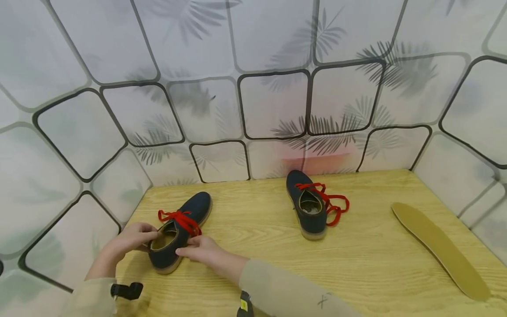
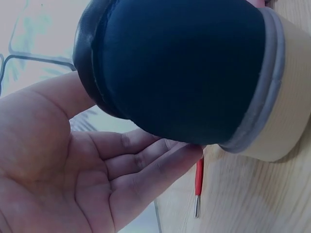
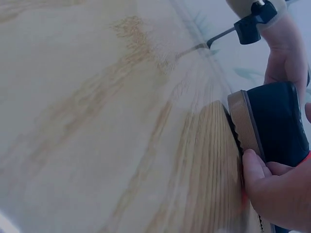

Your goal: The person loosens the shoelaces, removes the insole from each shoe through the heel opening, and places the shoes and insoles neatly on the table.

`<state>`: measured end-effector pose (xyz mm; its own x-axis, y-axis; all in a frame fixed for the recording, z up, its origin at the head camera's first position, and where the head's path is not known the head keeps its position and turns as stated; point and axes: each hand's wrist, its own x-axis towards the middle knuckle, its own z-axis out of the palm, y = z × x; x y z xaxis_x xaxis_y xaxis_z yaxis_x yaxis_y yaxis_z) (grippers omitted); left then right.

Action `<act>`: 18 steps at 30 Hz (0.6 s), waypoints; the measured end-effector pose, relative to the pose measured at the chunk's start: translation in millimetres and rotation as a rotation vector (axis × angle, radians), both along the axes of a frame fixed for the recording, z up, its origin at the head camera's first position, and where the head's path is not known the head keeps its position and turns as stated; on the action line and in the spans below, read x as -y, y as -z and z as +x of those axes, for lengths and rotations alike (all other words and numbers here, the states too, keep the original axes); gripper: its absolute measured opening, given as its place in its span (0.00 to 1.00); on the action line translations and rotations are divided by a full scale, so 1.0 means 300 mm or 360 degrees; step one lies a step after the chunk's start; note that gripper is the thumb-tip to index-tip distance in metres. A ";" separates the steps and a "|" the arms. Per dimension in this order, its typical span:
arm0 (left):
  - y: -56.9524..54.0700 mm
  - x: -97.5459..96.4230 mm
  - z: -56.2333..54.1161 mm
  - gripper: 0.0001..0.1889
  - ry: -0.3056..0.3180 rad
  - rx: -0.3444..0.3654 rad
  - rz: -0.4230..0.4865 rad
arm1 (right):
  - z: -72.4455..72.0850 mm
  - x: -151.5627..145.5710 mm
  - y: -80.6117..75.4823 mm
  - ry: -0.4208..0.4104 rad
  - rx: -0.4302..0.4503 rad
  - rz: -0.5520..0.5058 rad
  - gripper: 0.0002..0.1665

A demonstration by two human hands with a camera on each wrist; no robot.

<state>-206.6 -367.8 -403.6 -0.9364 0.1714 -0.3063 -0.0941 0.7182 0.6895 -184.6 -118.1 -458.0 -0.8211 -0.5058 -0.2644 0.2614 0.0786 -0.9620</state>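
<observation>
A dark blue shoe (image 1: 193,208) with red laces (image 1: 180,219) and a tan sole stands at the left of the table, its toe pointing away and to the right. My left hand (image 1: 135,240) holds the left side of its collar, thumb at the rim and fingers along the outside. The heel (image 2: 184,68) fills much of the left wrist view, a red lace tip (image 2: 198,187) hanging below it. From the other side, my right hand (image 1: 206,251) grips the shoe low near the heel. Fingertips (image 3: 251,160) lie against the sole edge in the right wrist view.
A second dark blue shoe (image 1: 313,223) stands at centre right, its red laces (image 1: 336,209) trailing to the right. A flat tan insole (image 1: 439,248) lies near the table's right edge. Patterned walls (image 1: 273,105) border the wooden table (image 1: 245,211) at the back and sides.
</observation>
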 end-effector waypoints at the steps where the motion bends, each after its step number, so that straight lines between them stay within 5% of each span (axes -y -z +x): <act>1: -0.001 -0.004 0.002 0.18 -0.0009 0.0004 0.0001 | -0.001 -0.001 -0.001 0.0006 0.0000 0.0003 0.31; 7: -0.003 -0.026 0.016 0.20 -0.0059 0.0018 0.0027 | -0.009 -0.006 -0.004 0.0065 -0.0019 0.0031 0.30; 12: 0.000 -0.043 0.025 0.20 -0.0083 0.0045 0.0084 | -0.013 -0.007 -0.024 0.0196 -0.0140 0.0190 0.19; 18: 0.008 -0.069 0.034 0.21 -0.0184 0.0083 0.0151 | -0.026 -0.016 -0.054 0.0349 -0.0180 0.0357 0.23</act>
<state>-196.3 -347.1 -406.0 -0.9348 0.0939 -0.3427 -0.2098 0.6323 0.7457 -192.5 -113.4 -441.8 -0.9346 -0.2532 -0.2499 0.1879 0.2451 -0.9511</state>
